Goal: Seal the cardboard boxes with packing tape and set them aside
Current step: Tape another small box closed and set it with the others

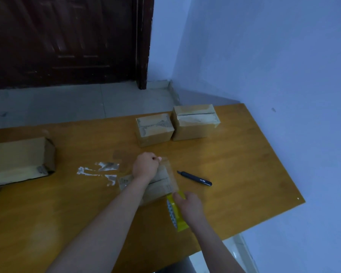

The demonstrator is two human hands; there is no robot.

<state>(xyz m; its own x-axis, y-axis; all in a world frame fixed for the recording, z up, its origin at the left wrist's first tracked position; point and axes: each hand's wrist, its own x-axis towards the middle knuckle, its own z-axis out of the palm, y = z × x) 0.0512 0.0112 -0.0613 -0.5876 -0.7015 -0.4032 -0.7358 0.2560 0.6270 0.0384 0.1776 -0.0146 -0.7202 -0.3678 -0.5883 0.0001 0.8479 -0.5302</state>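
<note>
4 boxes (159,183), maybe; 1 tape roll (176,213); 1 knife (195,178).

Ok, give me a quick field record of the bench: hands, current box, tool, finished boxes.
left hand: fist pressing tape onto the current box
right hand: grips the yellow tape roll at the box's near end
current box: under both hands
knife: lies right of it
taped boxes: two, side by side at the far edge
open box: far left

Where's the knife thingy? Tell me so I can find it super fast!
Look at the orange wooden table. Just right of the small box being taped under the two hands lies the dark utility knife. It is the only thin, pen-shaped thing; everything nearby is cardboard or yellow tape.
</note>
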